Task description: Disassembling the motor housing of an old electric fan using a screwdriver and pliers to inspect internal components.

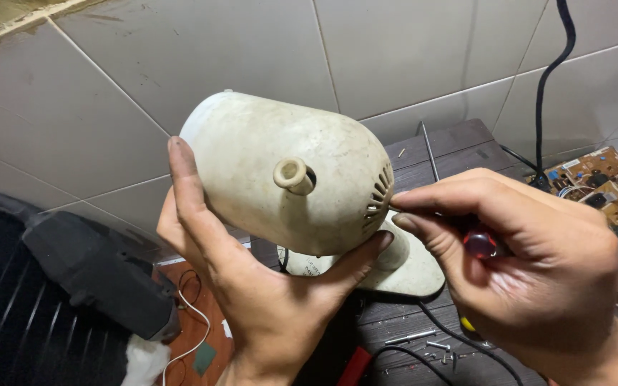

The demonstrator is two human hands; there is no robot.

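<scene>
Dome-shaped cream plastic fan motor housing: matt, scuffed and grimy. Red translucent plastic screwdriver handle: glossy. Pale glazed wall tiles are smooth with a faint sheen; the dark slatted wooden tabletop is matt and grained.

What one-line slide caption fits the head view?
Left hand cradles cream fan motor housing; right hand holds red-handled screwdriver at its vents.

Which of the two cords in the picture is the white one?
The thin white cord at lower left, looping over the orange surface beside the left hand. The other, a thick black cord, hangs down the tiled wall at upper right.
</scene>
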